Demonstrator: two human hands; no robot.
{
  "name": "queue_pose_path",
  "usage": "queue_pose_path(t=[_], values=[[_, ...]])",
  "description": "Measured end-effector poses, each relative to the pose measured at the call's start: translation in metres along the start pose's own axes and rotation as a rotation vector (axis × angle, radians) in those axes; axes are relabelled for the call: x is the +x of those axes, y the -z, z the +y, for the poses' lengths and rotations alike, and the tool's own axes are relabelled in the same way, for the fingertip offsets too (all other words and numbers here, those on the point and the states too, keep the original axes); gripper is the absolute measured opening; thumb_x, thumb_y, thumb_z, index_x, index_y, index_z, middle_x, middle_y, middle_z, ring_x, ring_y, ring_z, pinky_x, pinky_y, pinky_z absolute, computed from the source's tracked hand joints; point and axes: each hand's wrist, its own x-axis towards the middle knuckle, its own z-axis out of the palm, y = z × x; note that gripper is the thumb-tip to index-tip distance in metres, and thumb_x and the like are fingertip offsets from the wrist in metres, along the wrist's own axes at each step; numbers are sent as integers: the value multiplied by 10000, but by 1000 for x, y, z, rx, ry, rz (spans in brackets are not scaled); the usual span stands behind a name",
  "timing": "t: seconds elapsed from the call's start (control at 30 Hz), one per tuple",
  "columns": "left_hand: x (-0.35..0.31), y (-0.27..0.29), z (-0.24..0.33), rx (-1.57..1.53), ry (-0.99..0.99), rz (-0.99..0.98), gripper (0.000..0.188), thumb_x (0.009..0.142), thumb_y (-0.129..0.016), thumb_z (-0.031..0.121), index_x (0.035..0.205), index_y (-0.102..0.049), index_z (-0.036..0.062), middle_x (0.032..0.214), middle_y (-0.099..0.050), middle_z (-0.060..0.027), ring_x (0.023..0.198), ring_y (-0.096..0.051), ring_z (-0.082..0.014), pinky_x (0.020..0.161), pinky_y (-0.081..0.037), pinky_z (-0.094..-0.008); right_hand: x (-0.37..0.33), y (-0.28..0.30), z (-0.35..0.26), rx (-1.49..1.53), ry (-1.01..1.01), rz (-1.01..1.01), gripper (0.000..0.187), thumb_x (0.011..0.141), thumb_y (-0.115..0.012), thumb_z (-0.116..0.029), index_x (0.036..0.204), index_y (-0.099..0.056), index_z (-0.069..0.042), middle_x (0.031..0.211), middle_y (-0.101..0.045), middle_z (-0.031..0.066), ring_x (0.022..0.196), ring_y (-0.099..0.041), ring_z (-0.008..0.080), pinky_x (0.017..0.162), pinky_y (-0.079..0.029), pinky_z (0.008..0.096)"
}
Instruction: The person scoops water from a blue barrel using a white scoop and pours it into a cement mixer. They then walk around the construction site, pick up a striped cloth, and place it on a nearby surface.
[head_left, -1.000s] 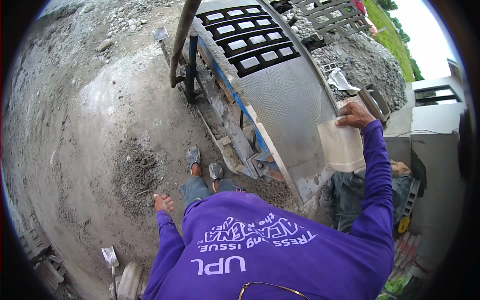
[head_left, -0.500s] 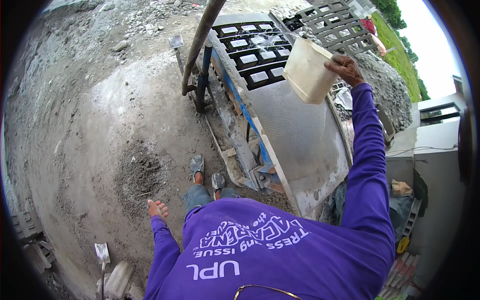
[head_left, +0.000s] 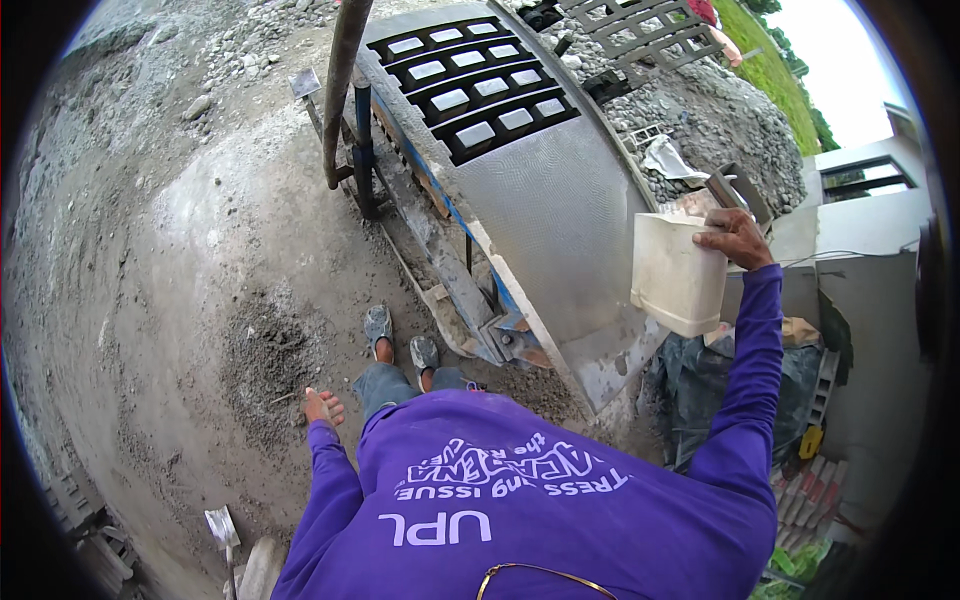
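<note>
My right hand (head_left: 735,240) grips the upper rim of a cream plastic container (head_left: 676,275), a cut-down jug held near the right corner of a sloping metal table (head_left: 560,240). At the table's far end a wet black block mould (head_left: 455,108) holds several pale rectangular blocks in rows. Down at my left side hangs my left hand (head_left: 324,407), fingers apart and nothing in it, over the ground. The container's inside is mostly hidden.
A slanting metal pole (head_left: 345,90) rises beside the table's blue-edged frame. Gravel (head_left: 740,115) is heaped beyond the table, near a grey slatted rack (head_left: 640,35). A dark plastic sheet (head_left: 715,390) covers something at right; a shovel (head_left: 222,528) lies lower left.
My right hand has brought the container back from beside the mould, toward me and to the right. Splashing water seen over the mould is gone. My left hand has barely moved.
</note>
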Motion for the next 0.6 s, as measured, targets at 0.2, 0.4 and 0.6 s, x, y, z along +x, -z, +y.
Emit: queue_pose_path(t=[0.2, 0.4, 0.6], values=[[1, 16, -22, -93, 36, 17, 719, 909, -255, 642, 1184, -508, 27, 1189, -573, -182, 939, -603, -330, 689, -482, -441, 97, -30, -7, -419, -265, -392, 442, 569, -778, -272, 858, -647, 35, 884, -646, 157, 825, -617, 260, 724, -460, 348], [-14, 46, -47, -238, 2, 73, 725, 905, -262, 653, 1196, -495, 32, 1186, -573, -178, 936, -604, -312, 642, -491, -400, 239, -43, -92, -443, -55, -242, 543, 564, -757, -294, 985, -646, 29, 968, -652, 169, 893, -627, 291, 784, -484, 348], [-32, 66, -80, -354, 48, 167, 716, 917, -272, 634, 1201, -497, 16, 1196, -574, -191, 941, -616, -321, 633, -504, -401, 300, 1, -128, -445, 155, -120, 354, 590, -699, -308, 833, -701, -51, 857, -674, 153, 759, -637, 286, 699, -506, 378]])
